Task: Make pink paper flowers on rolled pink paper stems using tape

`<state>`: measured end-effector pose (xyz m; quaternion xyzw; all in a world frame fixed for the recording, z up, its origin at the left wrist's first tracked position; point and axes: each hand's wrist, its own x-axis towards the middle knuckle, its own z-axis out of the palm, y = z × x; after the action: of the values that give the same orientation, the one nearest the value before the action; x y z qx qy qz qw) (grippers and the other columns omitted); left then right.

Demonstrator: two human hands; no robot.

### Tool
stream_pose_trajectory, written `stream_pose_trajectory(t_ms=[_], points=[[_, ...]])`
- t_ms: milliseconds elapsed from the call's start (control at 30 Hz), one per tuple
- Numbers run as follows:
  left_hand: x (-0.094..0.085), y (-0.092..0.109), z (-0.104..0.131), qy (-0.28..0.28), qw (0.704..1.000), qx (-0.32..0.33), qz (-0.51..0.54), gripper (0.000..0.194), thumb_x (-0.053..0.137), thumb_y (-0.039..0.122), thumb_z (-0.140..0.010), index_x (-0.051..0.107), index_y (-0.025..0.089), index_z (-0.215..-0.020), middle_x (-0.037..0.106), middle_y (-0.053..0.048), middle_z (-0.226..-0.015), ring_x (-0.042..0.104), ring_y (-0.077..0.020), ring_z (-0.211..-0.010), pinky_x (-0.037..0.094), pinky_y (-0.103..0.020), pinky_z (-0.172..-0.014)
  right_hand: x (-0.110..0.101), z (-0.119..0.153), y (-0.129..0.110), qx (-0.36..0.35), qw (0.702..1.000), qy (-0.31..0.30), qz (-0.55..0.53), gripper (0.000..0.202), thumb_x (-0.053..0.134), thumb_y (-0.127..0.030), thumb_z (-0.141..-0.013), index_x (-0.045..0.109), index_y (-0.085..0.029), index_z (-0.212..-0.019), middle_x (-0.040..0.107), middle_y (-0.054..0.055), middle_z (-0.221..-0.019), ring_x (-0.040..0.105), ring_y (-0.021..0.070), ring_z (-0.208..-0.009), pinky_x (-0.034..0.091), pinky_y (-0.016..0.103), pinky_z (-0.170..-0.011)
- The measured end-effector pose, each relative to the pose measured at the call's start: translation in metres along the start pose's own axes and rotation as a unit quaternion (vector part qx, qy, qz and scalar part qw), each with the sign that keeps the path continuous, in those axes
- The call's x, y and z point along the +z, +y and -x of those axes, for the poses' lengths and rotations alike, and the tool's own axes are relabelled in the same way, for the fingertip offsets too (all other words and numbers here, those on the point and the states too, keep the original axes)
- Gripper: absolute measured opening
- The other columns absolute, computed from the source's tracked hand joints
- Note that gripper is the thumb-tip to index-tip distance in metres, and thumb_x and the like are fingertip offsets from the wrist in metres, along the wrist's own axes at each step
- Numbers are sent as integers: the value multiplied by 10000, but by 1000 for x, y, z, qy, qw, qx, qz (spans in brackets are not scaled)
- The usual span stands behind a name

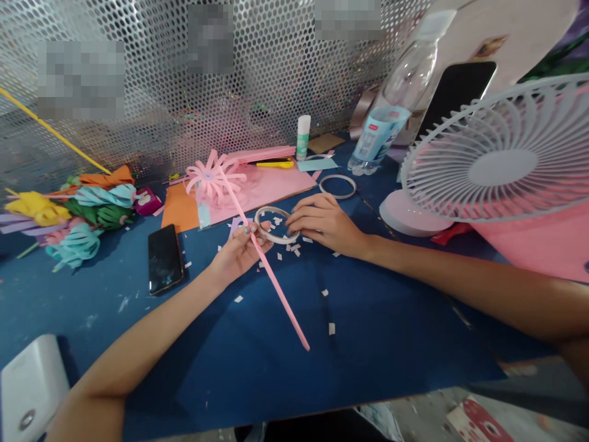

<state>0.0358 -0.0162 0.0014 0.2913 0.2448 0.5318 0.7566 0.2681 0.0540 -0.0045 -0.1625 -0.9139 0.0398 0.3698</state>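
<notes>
A long pink paper strip (pixel 280 291) is pinched between the fingers of my left hand (pixel 240 250), slanting from upper left to lower right. Just right of those fingers is a white tape ring (pixel 276 238). The fingers of my right hand (pixel 324 224) are curled at the ring's right side, touching it. Small white paper bits (pixel 295 248) lie scattered around and below the ring. Behind my left hand stands a pink looped paper flower (pixel 212 178), on or beside a pink sheet (pixel 276 184).
A black phone (pixel 165 259) and colourful paper flowers (pixel 83 212) lie left. Behind are a glue stick (pixel 302 138), a yellow cutter (pixel 275 164) and another ring (pixel 338 186). A bottle (pixel 391 110) and a fan (pixel 501 166) stand right. A white device (pixel 34 390) sits front left.
</notes>
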Motion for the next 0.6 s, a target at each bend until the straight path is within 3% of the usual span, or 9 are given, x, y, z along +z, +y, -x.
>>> stream_pose_trajectory(t_ms=[133, 267, 400, 600], points=[[1, -1, -1, -7, 1000, -9, -23, 246, 891, 248, -622, 676, 157, -697, 726, -6, -925, 617, -59, -621, 562, -257, -839, -1, 0, 0, -13, 999, -3, -37, 286, 513, -402, -971, 710, -196, -948, 724, 24, -863, 566, 185, -923, 360, 337, -832], [1, -2, -2, -29, 998, -32, -51, 268, 902, 274, -609, 683, 142, -686, 741, -37, -947, 613, -55, -600, 564, -245, -825, 0, -2, -3, -35, 995, -15, -90, 300, 541, -420, -947, 704, -172, -905, 687, 36, -818, 534, 177, -881, 401, 305, -818], [1, -1, -1, -24, 998, -41, -51, 291, 902, 285, -608, 662, 145, -695, 724, -7, -831, 637, -72, -627, 562, -241, -828, 1, -3, -7, -59, 992, -44, -100, 321, 528, -439, -955, 681, -162, -901, 676, 44, -859, 536, 180, -913, 402, 309, -836], [4, 2, 0, 9, 999, -34, -29, 260, 808, 221, -742, 574, 151, -652, 677, 27, -767, 600, -42, -582, 553, -211, -773, -1, -3, -8, -65, 990, -69, -106, 311, 436, -389, -1010, 664, -181, -969, 676, 60, -1009, 530, 193, -1076, 383, 347, -939]])
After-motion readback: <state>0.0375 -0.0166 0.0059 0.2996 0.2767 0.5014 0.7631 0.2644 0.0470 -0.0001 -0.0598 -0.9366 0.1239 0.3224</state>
